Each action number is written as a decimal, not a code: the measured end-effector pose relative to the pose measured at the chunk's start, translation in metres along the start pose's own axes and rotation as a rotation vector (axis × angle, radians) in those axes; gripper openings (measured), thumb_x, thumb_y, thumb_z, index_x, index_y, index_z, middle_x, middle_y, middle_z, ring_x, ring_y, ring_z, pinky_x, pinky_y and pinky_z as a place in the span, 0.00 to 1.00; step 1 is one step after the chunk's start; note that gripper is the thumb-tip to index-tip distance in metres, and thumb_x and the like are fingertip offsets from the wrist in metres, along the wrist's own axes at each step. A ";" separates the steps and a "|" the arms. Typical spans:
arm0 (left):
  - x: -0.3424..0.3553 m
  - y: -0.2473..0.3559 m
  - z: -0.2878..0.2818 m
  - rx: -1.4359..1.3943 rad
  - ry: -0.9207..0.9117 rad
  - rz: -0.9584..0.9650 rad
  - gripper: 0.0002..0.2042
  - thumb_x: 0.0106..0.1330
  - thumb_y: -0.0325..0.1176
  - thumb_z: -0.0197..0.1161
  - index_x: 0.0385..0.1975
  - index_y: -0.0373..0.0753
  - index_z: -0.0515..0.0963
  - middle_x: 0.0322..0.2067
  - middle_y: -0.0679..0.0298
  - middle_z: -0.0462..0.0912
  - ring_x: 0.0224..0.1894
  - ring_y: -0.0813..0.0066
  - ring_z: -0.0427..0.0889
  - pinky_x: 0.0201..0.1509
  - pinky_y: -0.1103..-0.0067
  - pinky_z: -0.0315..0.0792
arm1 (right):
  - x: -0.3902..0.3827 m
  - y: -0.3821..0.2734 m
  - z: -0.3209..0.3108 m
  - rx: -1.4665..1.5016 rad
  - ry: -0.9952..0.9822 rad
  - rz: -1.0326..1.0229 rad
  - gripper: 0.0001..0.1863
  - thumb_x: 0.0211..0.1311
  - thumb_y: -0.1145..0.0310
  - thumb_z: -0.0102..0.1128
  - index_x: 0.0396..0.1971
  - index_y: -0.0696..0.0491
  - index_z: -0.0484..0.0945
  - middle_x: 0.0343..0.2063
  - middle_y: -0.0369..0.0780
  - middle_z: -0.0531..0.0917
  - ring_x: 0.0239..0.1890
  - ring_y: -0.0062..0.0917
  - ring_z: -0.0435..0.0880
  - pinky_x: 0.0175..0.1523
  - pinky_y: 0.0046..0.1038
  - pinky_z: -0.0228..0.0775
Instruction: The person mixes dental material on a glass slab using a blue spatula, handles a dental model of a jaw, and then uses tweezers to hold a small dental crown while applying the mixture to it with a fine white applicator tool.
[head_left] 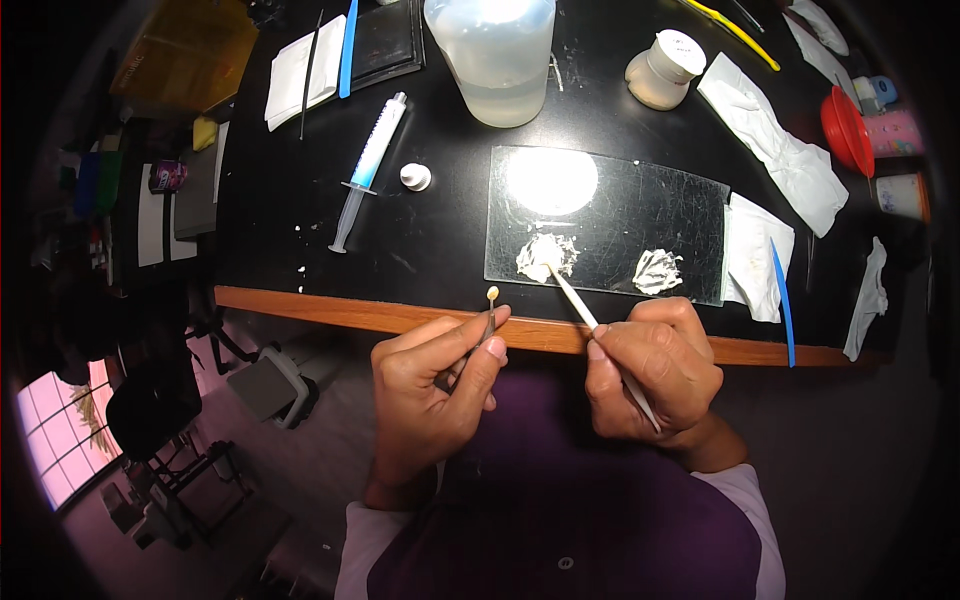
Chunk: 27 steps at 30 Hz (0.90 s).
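Observation:
My left hand (435, 385) is closed round a slim dark metal tool (490, 322), pinched near its upper end. At the tool's tip sits a small cream-coloured piece (492, 293), just off the table's front edge. My right hand (655, 375) grips a slim white stick (578, 303) like a pen. The stick's far tip touches a smear of white paste (540, 262) on a clear glass slab (610, 200). A second smear of white paste (657, 271) lies farther right on the slab, beyond my right hand.
On the black table stand a clear plastic container of liquid (500, 90), a small jar (665, 72) and a white cap (415, 177). A blue-and-white syringe (370, 165) lies left. White tissues (775, 140), a blue strip (782, 300) and a red bowl (847, 132) are right.

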<state>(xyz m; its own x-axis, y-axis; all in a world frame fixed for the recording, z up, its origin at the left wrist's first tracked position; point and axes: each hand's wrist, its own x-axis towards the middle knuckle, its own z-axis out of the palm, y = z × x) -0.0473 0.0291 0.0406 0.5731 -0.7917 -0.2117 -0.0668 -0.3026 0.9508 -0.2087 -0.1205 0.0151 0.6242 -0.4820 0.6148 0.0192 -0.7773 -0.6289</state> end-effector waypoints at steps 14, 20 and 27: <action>0.001 -0.005 -0.008 -0.187 -0.053 -0.085 0.12 0.78 0.22 0.61 0.55 0.24 0.85 0.33 0.55 0.89 0.22 0.84 0.81 0.25 0.87 0.72 | 0.004 -0.001 0.009 0.135 -0.003 -0.063 0.15 0.49 0.80 0.76 0.40 0.56 0.88 0.23 0.33 0.86 0.27 0.24 0.79 0.31 0.24 0.69; 0.000 -0.006 -0.007 -0.202 -0.042 -0.081 0.12 0.78 0.23 0.61 0.55 0.23 0.85 0.32 0.55 0.88 0.22 0.83 0.81 0.25 0.87 0.72 | 0.005 -0.001 0.012 0.105 -0.005 -0.069 0.14 0.50 0.78 0.77 0.39 0.55 0.88 0.23 0.33 0.87 0.28 0.23 0.80 0.30 0.24 0.68; 0.000 -0.008 -0.007 -0.207 -0.035 -0.062 0.12 0.78 0.22 0.61 0.54 0.22 0.85 0.32 0.55 0.88 0.22 0.84 0.81 0.25 0.87 0.72 | 0.004 -0.001 0.011 0.107 -0.026 -0.082 0.14 0.49 0.77 0.77 0.39 0.54 0.89 0.25 0.33 0.88 0.28 0.23 0.80 0.29 0.24 0.66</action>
<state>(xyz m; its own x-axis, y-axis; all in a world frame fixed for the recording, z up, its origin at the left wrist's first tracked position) -0.0412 0.0354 0.0350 0.5419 -0.7941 -0.2751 0.1391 -0.2381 0.9612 -0.1976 -0.1170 0.0130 0.6371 -0.4071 0.6545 0.1535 -0.7652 -0.6253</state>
